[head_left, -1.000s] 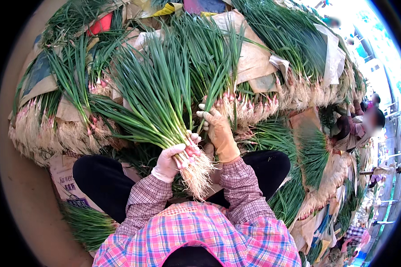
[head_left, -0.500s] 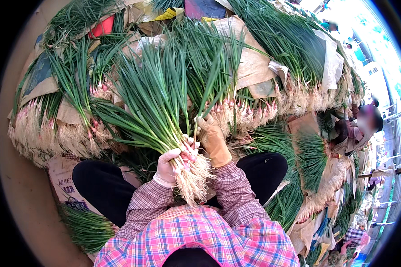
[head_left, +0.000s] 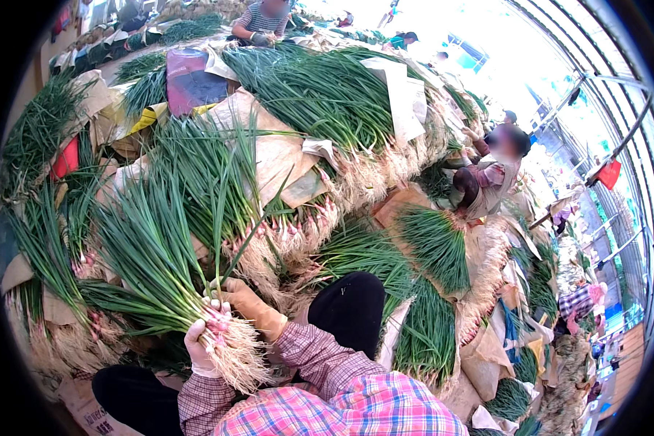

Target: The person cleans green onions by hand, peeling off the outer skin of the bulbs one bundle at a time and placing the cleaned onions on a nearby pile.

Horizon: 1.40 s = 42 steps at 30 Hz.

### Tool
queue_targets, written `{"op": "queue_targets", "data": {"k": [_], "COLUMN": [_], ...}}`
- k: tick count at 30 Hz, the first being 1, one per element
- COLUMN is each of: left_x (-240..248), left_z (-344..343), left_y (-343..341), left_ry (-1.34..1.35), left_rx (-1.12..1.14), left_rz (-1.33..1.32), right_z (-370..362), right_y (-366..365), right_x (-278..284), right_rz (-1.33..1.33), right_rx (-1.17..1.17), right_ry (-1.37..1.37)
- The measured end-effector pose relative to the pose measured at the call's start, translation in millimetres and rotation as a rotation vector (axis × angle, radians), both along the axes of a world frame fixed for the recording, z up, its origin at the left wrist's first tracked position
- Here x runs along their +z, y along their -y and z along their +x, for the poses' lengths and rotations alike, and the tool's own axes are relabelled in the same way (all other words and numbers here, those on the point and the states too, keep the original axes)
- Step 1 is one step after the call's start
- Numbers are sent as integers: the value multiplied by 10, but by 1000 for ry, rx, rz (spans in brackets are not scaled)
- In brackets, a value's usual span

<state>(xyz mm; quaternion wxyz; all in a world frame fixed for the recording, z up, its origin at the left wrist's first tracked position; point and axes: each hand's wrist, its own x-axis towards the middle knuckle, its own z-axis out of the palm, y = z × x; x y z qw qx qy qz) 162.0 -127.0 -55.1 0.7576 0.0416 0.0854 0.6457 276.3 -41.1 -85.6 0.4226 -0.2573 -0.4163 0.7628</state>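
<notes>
A bunch of green garlic (head_left: 158,254) fans its long green leaves up and to the left, with pinkish bulbs and pale stringy roots hanging at the lower end. My left hand (head_left: 198,347), in a whitish glove, is wrapped round it near the bulbs; its fingers show partly among the stems. My right hand (head_left: 241,299), in a tan glove, is closed against the bunch's right side. A single green garlic stalk (head_left: 244,249) rises from its fingertips; its lower end is hidden by the glove and the bunch.
Heaped green garlic (head_left: 203,182) lies ahead, roots facing me, with brown paper sheets (head_left: 276,156) between layers. More bunches (head_left: 425,330) lie to the right. A person (head_left: 487,178) works at the right; another person (head_left: 261,25) sits beyond the heap. My knee (head_left: 349,309) is beside my right forearm.
The view has swung to the right, so the heap, my hands and the bunch appear farther left. More of the people and roof frame shows. Both hands keep their hold.
</notes>
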Motion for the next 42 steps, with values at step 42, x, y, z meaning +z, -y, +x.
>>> {"op": "queue_targets", "data": {"k": [42], "left_x": [72], "left_z": [-83], "left_y": [61], "left_ry": [38], "left_rx": [44], "left_rz": [9], "right_z": [123], "right_y": [-281], "right_x": [542], "right_rz": [-139], "right_rx": [-355], "right_ry": [419]}}
